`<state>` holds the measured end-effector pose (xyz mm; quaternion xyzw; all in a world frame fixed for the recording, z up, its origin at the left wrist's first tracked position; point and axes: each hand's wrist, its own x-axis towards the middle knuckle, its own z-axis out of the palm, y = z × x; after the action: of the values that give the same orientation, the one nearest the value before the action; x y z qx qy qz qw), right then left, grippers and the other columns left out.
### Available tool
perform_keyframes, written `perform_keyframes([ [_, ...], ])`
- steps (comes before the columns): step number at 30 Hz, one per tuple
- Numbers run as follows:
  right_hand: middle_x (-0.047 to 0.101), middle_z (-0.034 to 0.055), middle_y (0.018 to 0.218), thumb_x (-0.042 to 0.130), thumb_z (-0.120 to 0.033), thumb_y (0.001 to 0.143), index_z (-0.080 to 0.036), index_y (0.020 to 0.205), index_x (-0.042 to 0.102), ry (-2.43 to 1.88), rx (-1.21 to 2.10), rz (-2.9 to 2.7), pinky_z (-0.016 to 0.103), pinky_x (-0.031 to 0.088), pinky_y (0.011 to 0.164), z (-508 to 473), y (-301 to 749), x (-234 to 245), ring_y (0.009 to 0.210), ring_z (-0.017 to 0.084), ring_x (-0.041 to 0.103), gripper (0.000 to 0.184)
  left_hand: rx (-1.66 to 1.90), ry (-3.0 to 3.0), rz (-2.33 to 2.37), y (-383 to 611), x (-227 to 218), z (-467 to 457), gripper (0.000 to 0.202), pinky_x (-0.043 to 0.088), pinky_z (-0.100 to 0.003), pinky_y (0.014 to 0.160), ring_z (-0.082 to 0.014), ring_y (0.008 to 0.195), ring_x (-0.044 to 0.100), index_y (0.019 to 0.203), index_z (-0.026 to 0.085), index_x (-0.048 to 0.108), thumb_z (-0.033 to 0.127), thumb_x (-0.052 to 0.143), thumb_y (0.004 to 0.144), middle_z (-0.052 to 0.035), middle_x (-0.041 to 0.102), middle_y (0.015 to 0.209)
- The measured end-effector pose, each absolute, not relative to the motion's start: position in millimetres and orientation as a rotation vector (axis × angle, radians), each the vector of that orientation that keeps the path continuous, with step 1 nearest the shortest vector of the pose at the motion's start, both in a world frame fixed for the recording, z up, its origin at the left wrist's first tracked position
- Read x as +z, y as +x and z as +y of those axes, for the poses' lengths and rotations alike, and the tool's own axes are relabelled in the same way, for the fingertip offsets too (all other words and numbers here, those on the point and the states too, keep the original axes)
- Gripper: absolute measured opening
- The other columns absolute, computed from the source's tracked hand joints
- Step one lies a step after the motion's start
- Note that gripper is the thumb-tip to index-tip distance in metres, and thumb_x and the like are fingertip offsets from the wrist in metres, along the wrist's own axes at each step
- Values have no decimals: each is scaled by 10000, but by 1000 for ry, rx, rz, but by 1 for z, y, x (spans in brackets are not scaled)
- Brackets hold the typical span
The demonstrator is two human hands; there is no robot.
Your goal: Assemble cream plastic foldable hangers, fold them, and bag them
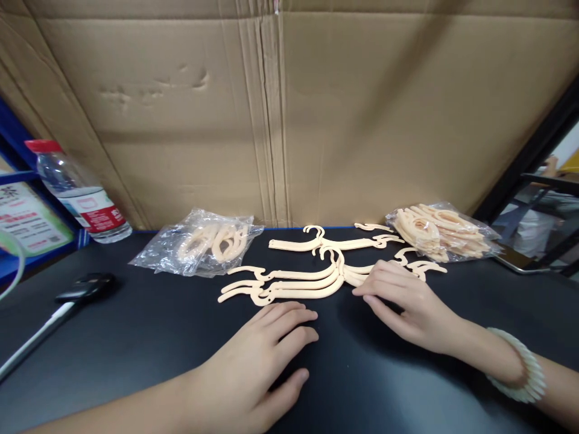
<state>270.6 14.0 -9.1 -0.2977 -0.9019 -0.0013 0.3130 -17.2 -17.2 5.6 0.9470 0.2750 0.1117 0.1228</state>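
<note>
Several small cream plastic hangers (289, 282) lie spread on the black table (136, 337), and one more hanger (325, 243) lies a little behind them. My left hand (262, 355) rests palm down just in front of the hangers, fingers stretched out, holding nothing. My right hand (402, 298) lies flat with its fingertips on the right ends of the stacked hangers, fingers extended. A pale beaded bracelet (520, 374) is on my right wrist.
A clear bag with hangers (203, 244) lies at the back left, and a fuller bag of hangers (441, 232) at the back right. A water bottle (76, 193) lies at far left. A black-tipped white tool (67, 301) lies on the left. A cardboard wall (289, 108) stands behind.
</note>
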Motion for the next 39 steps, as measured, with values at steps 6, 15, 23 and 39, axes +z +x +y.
perform_keyframes([
  [6, 670, 66, 784, 507, -180, 913, -178, 896, 668, -1013, -197, -2219, 345, 464, 717, 48, 302, -3, 781, 211, 593, 162, 316, 2765, 795, -18, 6, -17, 365, 424, -468, 1072, -298, 1279, 475, 1238, 173, 553, 173, 522, 875, -128, 551, 1367],
  [15, 725, 103, 872, 469, -184, 878, -161, 941, 724, -1436, -416, -2230, 357, 488, 761, 121, 337, 8, 827, 245, 655, 263, 348, 2723, 814, -21, 5, -20, 375, 417, -440, 1083, -271, 1284, 472, 1233, 204, 550, 174, 534, 860, -104, 543, 1372],
  [23, 705, 103, 896, 526, -200, 903, -157, 963, 715, -1645, -379, -2310, 306, 476, 731, 172, 324, 2, 802, 197, 654, 203, 387, 2728, 802, -21, 3, -17, 381, 419, -447, 1075, -272, 1282, 476, 1239, 236, 532, 174, 534, 863, -92, 539, 1376],
  [39, 648, 87, 890, 472, -118, 872, -156, 855, 662, -1171, -288, -2211, 310, 488, 723, 132, 289, 32, 797, 180, 606, 195, 489, 2682, 767, -22, 2, -19, 385, 438, -460, 1047, -290, 1246, 503, 1213, 228, 557, 150, 561, 836, -111, 568, 1332],
])
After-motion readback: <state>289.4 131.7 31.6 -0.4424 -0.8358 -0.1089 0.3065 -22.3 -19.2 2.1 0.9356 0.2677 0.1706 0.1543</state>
